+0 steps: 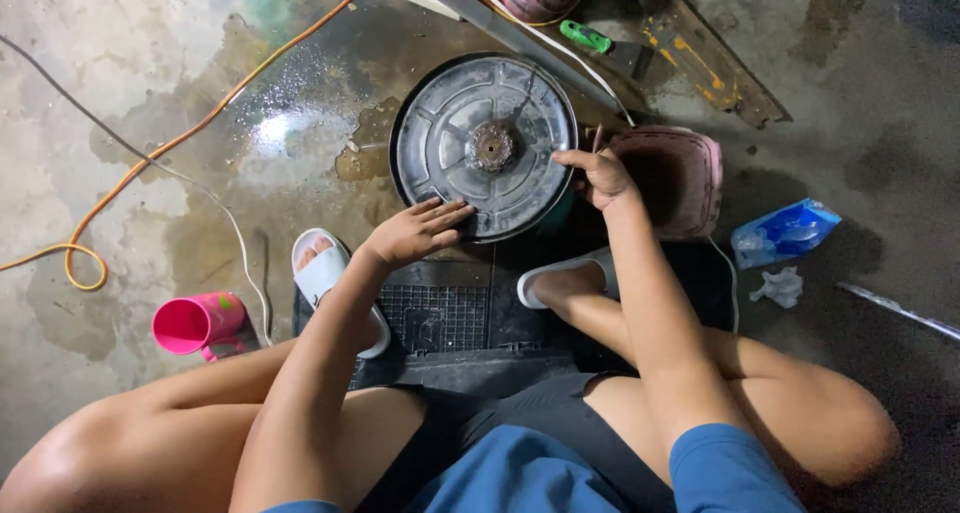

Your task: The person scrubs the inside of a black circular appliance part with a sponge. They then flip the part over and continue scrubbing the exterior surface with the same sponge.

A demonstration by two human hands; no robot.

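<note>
**Grey round disc steadied by both hands on wet floor**

The grey round disc point(483, 145), with a rusty hub point(491, 147) at its centre, lies on the wet concrete floor point(150, 103) before the seated person's sandalled feet. The left hand point(415, 231) presses flat on the near rim, fingers spread, gripping nothing. The right hand point(598, 175) pinches the right edge with curled fingers, apparently bracing it. A pink cup point(197, 323) lies well apart.

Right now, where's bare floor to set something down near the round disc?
Bare concrete lies left of the grey disc, between the orange cable and pink cup. It is crowded behind the disc with tools and right by the pink basket.
</note>
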